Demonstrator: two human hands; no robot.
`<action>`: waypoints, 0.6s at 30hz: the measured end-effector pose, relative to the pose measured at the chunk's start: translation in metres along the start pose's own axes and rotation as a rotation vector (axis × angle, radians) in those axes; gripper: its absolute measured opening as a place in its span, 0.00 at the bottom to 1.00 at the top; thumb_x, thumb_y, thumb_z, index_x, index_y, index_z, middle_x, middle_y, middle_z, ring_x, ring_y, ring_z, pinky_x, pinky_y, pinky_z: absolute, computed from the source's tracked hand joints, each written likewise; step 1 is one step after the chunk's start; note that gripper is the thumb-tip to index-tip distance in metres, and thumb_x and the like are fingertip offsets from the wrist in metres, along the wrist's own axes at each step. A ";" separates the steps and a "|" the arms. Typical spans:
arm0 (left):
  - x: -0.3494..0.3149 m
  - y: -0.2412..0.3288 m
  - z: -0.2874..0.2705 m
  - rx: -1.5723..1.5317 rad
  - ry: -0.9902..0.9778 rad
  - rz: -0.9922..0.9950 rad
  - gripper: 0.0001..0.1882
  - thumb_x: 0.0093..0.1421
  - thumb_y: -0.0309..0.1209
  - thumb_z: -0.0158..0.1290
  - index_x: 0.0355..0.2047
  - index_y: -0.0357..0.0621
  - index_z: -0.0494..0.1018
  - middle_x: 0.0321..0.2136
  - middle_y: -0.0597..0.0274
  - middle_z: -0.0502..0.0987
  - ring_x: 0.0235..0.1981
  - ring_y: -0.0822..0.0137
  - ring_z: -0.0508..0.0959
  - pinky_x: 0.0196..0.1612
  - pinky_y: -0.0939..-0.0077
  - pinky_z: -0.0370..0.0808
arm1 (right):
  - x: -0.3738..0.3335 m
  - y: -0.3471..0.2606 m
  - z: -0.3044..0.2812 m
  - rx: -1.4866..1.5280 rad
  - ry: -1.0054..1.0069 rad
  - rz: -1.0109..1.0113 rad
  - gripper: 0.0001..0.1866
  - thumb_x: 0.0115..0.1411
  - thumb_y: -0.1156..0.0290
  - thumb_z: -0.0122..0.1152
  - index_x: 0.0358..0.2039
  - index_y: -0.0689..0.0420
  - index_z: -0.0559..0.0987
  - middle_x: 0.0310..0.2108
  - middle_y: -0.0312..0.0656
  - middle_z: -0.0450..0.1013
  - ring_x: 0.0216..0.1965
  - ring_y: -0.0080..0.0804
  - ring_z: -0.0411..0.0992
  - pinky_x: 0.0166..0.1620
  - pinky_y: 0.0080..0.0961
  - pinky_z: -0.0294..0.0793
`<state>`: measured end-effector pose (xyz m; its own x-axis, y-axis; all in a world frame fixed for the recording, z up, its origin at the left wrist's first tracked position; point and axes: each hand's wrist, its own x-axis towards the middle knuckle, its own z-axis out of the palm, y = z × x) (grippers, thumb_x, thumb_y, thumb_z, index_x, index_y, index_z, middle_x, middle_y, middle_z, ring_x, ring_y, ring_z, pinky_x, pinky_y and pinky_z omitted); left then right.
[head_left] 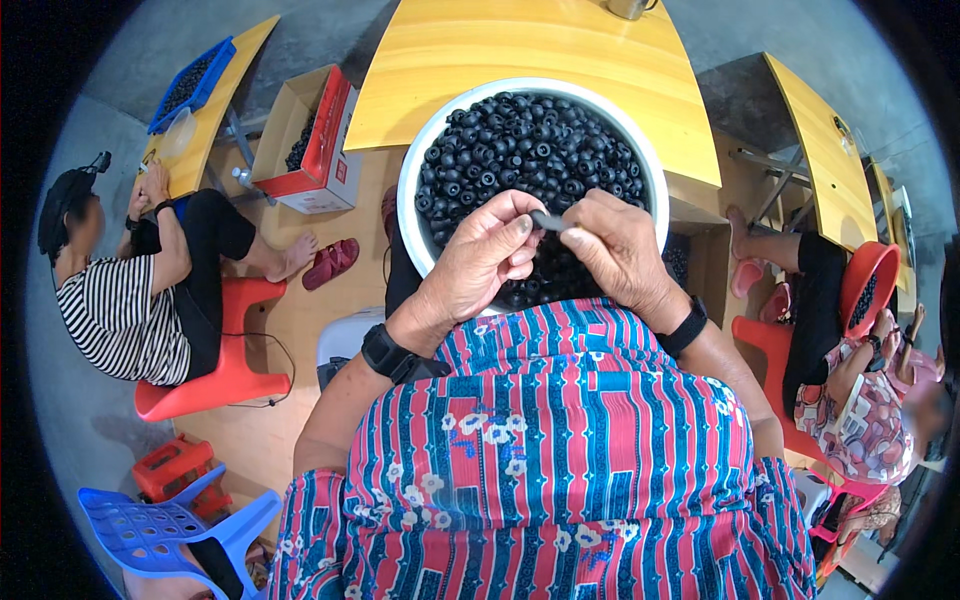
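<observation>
A round, pale metal basin (657, 185) rests at my lap, against the table's near edge. It is heaped with small, glossy black parts (530, 145), rounded and with holes through them. Above the heap, my left hand (480, 255) pinches one end of a small dark piece (546, 220) between thumb and fingertips. My right hand (622, 250) is closed on the other end of it, thumb on top. The fingers cover most of the piece, so its exact shape is hidden. Both hands nearly touch at the fingertips.
A yellow wooden table (520, 45) stands ahead, with a metal cup (628, 8) at its far edge. At left are a carton (300, 135) and a seated person (130, 300); a blue chair (180, 530) is behind. Another person (850, 400) sits at right beside a red basin (868, 285).
</observation>
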<state>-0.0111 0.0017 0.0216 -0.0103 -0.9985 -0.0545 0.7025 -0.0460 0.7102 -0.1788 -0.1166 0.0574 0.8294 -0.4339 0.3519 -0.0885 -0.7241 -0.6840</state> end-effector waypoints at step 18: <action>0.000 -0.002 -0.001 0.037 -0.044 0.003 0.13 0.69 0.39 0.48 0.45 0.44 0.67 0.28 0.72 0.64 0.25 0.81 0.60 0.27 0.88 0.60 | -0.002 -0.003 0.006 -0.131 0.076 -0.036 0.12 0.55 0.61 0.65 0.27 0.58 0.77 0.22 0.44 0.68 0.25 0.45 0.72 0.28 0.37 0.71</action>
<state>-0.0114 0.0016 0.0193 -0.0400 -0.9990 -0.0216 0.6755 -0.0430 0.7361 -0.1767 -0.1105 0.0549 0.7897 -0.4418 0.4256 -0.1345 -0.8016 -0.5825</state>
